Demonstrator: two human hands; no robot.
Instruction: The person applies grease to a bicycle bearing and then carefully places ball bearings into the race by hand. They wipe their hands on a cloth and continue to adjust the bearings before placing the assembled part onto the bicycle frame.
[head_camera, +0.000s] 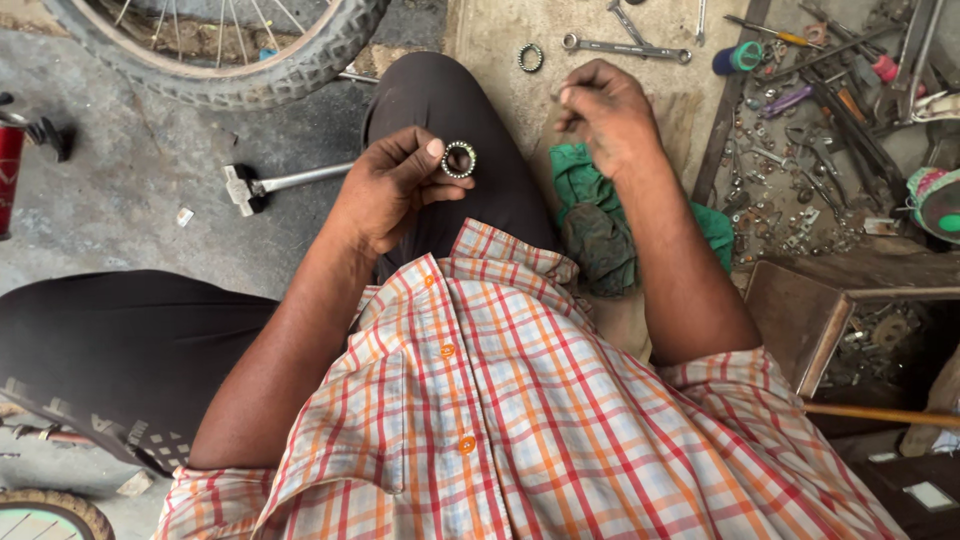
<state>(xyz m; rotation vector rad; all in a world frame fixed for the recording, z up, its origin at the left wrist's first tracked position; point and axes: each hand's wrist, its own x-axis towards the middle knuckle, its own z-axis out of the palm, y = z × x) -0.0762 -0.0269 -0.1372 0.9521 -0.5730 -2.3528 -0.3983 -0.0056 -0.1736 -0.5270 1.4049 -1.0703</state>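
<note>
My left hand (388, 185) pinches a small ring-shaped ball bearing (459, 159) between thumb and fingers, held up above my dark-trousered knee. My right hand (606, 112) hovers to the right with its fingers curled together; whether a tiny part sits in the fingertips I cannot tell. Under the right wrist lies a crumpled green rag (590, 210). A second bearing ring (530, 57) rests on the ground beyond my knee.
A bicycle tyre (230, 75) arcs across the top left. A hammer (262, 185) lies on the concrete by my left hand. A spanner (625, 47) and a scatter of tools, nuts and bolts (820, 140) fill the right side, near an open wooden box (800, 320).
</note>
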